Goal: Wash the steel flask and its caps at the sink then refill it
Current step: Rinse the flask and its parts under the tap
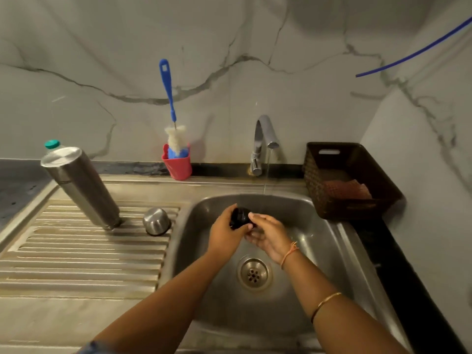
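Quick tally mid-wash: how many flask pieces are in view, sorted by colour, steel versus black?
Steel: 2, the flask and the cup cap, both upside down on the drainboard.
Black: 1, the black cap, held over the sink by the left hand and the right hand.
Total: 3

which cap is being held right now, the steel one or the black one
The black cap, held between the left hand and right hand over the sink. The steel cap stands untouched, mouth down, on the drainboard.

No text readable — no labels, no brands.
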The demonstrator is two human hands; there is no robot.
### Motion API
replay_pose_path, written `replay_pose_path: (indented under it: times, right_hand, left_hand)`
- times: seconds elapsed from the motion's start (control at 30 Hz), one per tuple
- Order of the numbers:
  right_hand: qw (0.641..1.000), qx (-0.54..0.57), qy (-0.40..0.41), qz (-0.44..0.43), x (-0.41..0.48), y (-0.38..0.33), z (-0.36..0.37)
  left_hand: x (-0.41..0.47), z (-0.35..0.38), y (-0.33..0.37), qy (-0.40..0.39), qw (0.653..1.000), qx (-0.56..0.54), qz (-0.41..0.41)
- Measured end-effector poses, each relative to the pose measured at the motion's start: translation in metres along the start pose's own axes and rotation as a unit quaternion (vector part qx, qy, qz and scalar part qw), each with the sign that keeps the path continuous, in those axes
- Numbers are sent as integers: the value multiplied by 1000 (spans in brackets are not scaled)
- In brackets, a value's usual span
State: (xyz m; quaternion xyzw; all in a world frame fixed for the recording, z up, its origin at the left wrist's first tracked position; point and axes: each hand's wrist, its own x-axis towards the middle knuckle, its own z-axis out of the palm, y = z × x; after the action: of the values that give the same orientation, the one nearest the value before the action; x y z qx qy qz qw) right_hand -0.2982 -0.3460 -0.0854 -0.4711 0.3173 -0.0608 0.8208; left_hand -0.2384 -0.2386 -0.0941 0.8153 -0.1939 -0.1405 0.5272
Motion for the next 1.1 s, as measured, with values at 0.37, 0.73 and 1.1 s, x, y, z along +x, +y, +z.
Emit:
replay_pose_path:
  times: [0.37, 0.73, 1.1]
  right_hand:
    - [918, -301, 36, -257, 59, -73, -17]
    - [704, -576, 128, -396, 83, -96, -11]
    - [984, -112, 37, -133, 85, -77, 5]
  left_hand:
    - [61, 40, 60, -77, 797, -554, -228]
    - [82, 63, 92, -21, 830, -526, -187]
    - [99, 45, 77, 12, 848, -498, -180]
